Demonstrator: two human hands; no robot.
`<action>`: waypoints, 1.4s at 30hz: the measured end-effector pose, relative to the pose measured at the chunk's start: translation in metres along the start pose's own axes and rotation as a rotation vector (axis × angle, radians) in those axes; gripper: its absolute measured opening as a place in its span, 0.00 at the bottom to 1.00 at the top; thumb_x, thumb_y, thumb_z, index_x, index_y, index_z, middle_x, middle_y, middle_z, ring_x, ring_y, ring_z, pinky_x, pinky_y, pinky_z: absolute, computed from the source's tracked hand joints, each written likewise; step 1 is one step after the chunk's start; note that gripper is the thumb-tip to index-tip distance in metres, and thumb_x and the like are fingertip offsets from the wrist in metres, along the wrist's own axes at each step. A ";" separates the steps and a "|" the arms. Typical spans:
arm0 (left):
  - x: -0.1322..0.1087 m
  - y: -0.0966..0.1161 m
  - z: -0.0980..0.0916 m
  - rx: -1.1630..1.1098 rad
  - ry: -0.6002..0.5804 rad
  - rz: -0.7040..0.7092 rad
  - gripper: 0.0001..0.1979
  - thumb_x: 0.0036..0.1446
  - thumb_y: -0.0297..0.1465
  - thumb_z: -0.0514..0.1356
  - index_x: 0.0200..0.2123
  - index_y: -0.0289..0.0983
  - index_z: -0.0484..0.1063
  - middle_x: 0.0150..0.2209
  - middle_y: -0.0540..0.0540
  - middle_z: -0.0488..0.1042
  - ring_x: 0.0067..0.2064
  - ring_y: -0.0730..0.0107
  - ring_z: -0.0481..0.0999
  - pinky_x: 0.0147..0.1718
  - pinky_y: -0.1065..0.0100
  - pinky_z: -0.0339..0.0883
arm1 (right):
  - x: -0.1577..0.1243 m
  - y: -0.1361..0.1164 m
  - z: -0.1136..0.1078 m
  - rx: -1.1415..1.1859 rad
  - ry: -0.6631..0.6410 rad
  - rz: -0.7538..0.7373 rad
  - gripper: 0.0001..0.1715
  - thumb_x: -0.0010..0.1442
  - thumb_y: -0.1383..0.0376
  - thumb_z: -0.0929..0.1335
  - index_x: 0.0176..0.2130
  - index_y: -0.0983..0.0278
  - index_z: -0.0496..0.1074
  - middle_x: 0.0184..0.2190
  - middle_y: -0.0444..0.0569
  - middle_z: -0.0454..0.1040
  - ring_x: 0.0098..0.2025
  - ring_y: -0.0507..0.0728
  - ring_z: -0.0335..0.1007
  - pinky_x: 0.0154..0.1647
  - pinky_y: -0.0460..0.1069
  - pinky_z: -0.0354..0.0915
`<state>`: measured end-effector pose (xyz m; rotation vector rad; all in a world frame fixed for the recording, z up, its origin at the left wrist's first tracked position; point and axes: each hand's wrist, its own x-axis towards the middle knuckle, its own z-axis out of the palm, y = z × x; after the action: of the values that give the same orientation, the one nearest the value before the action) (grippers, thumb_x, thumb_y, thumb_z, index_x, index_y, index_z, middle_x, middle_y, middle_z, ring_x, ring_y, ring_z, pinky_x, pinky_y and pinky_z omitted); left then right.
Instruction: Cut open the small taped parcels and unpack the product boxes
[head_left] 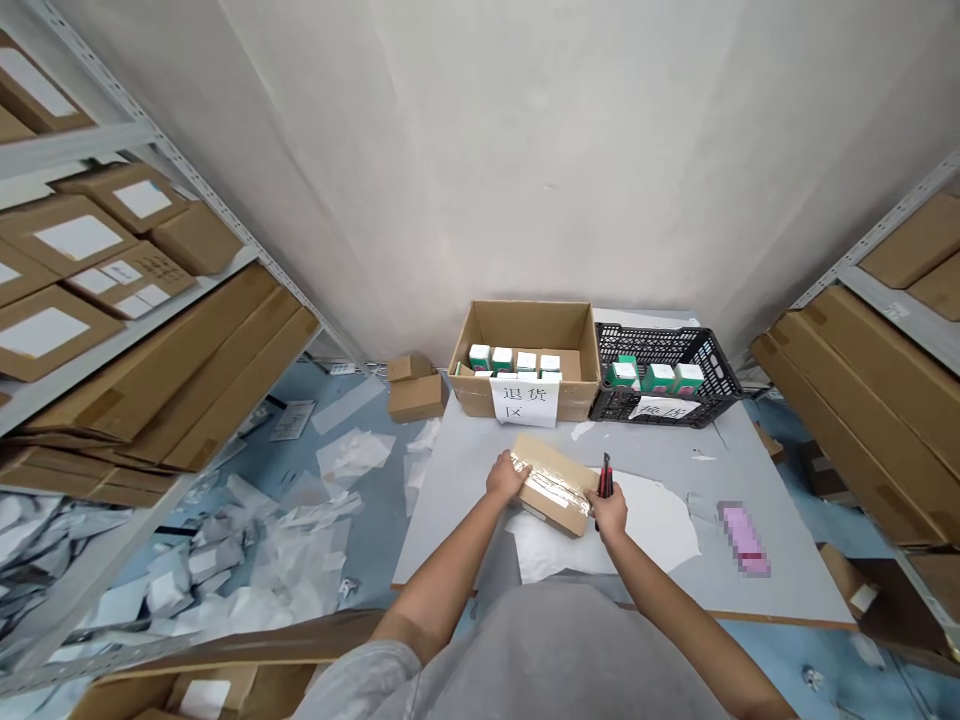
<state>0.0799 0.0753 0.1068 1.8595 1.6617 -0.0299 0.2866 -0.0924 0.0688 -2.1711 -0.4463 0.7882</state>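
A small flat cardboard parcel [553, 480], sealed with clear tape along its top, lies on the grey table [465, 500] over a sheet of white paper [652, 520]. My left hand [506, 475] is closed on the parcel's left end and steadies it. My right hand [609, 510] is at the parcel's right end, closed round a red and black utility knife [604, 476] that points up and away from me.
At the table's back stand an open cardboard box [525, 330] with small green and white boxes and a paper label, and a black plastic crate [660, 350] with more. A pink item [742, 538] lies at right. Shelves with cartons flank both sides; torn wrapping litters the floor at left.
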 end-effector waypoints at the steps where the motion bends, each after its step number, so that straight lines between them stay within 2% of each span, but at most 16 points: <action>1: -0.003 -0.002 0.005 0.026 -0.001 -0.053 0.37 0.65 0.51 0.61 0.68 0.34 0.62 0.66 0.32 0.71 0.63 0.47 0.75 0.57 0.58 0.70 | 0.003 -0.004 0.003 0.053 -0.038 -0.005 0.23 0.54 0.58 0.77 0.49 0.60 0.74 0.38 0.48 0.82 0.33 0.58 0.80 0.26 0.46 0.72; 3: -0.016 -0.010 0.018 0.083 0.016 -0.179 0.45 0.63 0.55 0.60 0.71 0.30 0.58 0.67 0.26 0.69 0.63 0.42 0.75 0.55 0.55 0.71 | 0.013 -0.015 0.006 0.129 -0.137 -0.031 0.24 0.51 0.62 0.77 0.47 0.60 0.73 0.36 0.46 0.81 0.31 0.56 0.78 0.24 0.45 0.72; 5: -0.031 -0.020 0.029 0.133 0.004 -0.269 0.54 0.62 0.58 0.60 0.76 0.27 0.48 0.68 0.21 0.66 0.63 0.38 0.75 0.55 0.52 0.72 | 0.024 -0.028 0.007 0.164 -0.241 -0.051 0.25 0.48 0.65 0.78 0.45 0.60 0.72 0.32 0.42 0.79 0.28 0.54 0.76 0.23 0.45 0.72; 7: -0.043 -0.031 0.038 0.199 0.015 -0.281 0.59 0.60 0.60 0.60 0.78 0.25 0.42 0.70 0.19 0.63 0.65 0.32 0.72 0.58 0.46 0.69 | 0.033 -0.037 0.007 0.187 -0.316 -0.052 0.27 0.45 0.68 0.78 0.45 0.60 0.71 0.30 0.40 0.77 0.27 0.53 0.74 0.22 0.45 0.72; 8: -0.047 -0.035 0.040 0.254 0.064 -0.248 0.60 0.60 0.60 0.60 0.78 0.25 0.41 0.71 0.18 0.60 0.68 0.28 0.67 0.62 0.41 0.65 | 0.036 -0.039 0.007 0.196 -0.335 -0.048 0.28 0.45 0.68 0.78 0.45 0.60 0.71 0.30 0.39 0.76 0.26 0.53 0.73 0.22 0.45 0.71; 10: -0.049 -0.038 0.041 0.363 0.179 -0.096 0.59 0.60 0.59 0.61 0.78 0.27 0.43 0.75 0.19 0.53 0.74 0.23 0.56 0.68 0.34 0.53 | 0.036 -0.037 0.006 0.187 -0.342 -0.045 0.28 0.45 0.69 0.78 0.46 0.60 0.71 0.29 0.38 0.74 0.25 0.52 0.71 0.21 0.45 0.70; 12: -0.043 -0.033 0.041 0.430 0.232 0.158 0.53 0.63 0.55 0.61 0.79 0.31 0.46 0.78 0.24 0.49 0.78 0.28 0.47 0.72 0.34 0.45 | 0.032 -0.029 0.005 0.145 -0.322 -0.051 0.28 0.46 0.68 0.78 0.46 0.60 0.71 0.29 0.37 0.75 0.23 0.51 0.70 0.21 0.45 0.69; 14: -0.032 -0.020 0.042 0.443 0.182 0.438 0.47 0.66 0.52 0.60 0.79 0.37 0.49 0.79 0.31 0.50 0.79 0.38 0.48 0.74 0.41 0.45 | 0.026 -0.020 0.003 0.093 -0.302 -0.049 0.28 0.46 0.68 0.78 0.47 0.59 0.72 0.30 0.38 0.76 0.23 0.51 0.70 0.21 0.45 0.68; 16: -0.022 -0.005 0.047 0.445 0.103 0.641 0.44 0.68 0.52 0.60 0.78 0.39 0.52 0.78 0.35 0.53 0.78 0.46 0.52 0.74 0.48 0.48 | 0.021 -0.013 -0.001 0.058 -0.294 -0.042 0.26 0.48 0.66 0.79 0.46 0.59 0.72 0.34 0.41 0.79 0.23 0.51 0.71 0.21 0.45 0.68; 19: -0.010 0.015 0.060 0.455 0.072 0.764 0.43 0.69 0.54 0.58 0.78 0.40 0.53 0.76 0.36 0.59 0.75 0.48 0.59 0.72 0.50 0.52 | 0.020 -0.012 -0.004 -0.023 -0.267 -0.038 0.23 0.50 0.61 0.79 0.44 0.59 0.73 0.40 0.44 0.81 0.26 0.52 0.75 0.22 0.45 0.68; 25: -0.003 0.026 0.076 0.525 0.138 0.768 0.43 0.70 0.54 0.57 0.78 0.38 0.52 0.70 0.32 0.68 0.66 0.45 0.70 0.66 0.49 0.61 | 0.026 -0.030 -0.004 -0.313 -0.196 -0.077 0.25 0.48 0.61 0.81 0.45 0.59 0.77 0.40 0.47 0.84 0.42 0.60 0.82 0.37 0.47 0.71; 30: 0.004 0.026 0.083 0.632 0.145 0.769 0.41 0.72 0.52 0.55 0.77 0.33 0.54 0.73 0.24 0.62 0.71 0.37 0.64 0.68 0.43 0.58 | 0.024 -0.035 -0.005 -0.398 -0.193 -0.066 0.28 0.50 0.57 0.81 0.49 0.57 0.77 0.44 0.48 0.85 0.46 0.61 0.82 0.40 0.48 0.69; 35: 0.005 0.031 0.085 0.629 0.082 0.763 0.37 0.75 0.49 0.51 0.76 0.32 0.56 0.74 0.22 0.58 0.75 0.34 0.59 0.70 0.37 0.54 | 0.018 -0.030 -0.009 -0.316 -0.180 -0.125 0.22 0.51 0.56 0.80 0.43 0.58 0.75 0.39 0.46 0.84 0.42 0.60 0.82 0.39 0.48 0.68; 38: -0.001 0.035 0.086 0.576 0.074 0.709 0.37 0.75 0.48 0.50 0.78 0.32 0.53 0.75 0.22 0.55 0.77 0.33 0.54 0.71 0.34 0.49 | 0.011 -0.027 -0.013 -0.250 -0.139 -0.174 0.19 0.53 0.57 0.79 0.41 0.59 0.74 0.37 0.47 0.82 0.40 0.60 0.81 0.36 0.47 0.68; 40: -0.005 0.037 0.088 0.536 0.085 0.672 0.38 0.75 0.47 0.50 0.79 0.34 0.50 0.76 0.24 0.54 0.78 0.32 0.51 0.72 0.31 0.45 | 0.005 -0.024 -0.016 -0.180 -0.121 -0.195 0.16 0.58 0.55 0.75 0.44 0.59 0.73 0.36 0.47 0.81 0.38 0.59 0.80 0.33 0.47 0.69; 42: -0.009 0.038 0.090 0.514 0.092 0.649 0.37 0.75 0.46 0.50 0.79 0.36 0.48 0.77 0.25 0.54 0.78 0.33 0.50 0.72 0.30 0.44 | -0.002 -0.019 -0.021 -0.084 -0.171 -0.170 0.18 0.65 0.52 0.68 0.50 0.58 0.72 0.32 0.44 0.78 0.31 0.57 0.78 0.27 0.46 0.68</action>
<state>0.1473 0.0254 0.0555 2.7524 1.0888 -0.1080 0.2984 -0.0930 0.0946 -2.1171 -0.7528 0.8768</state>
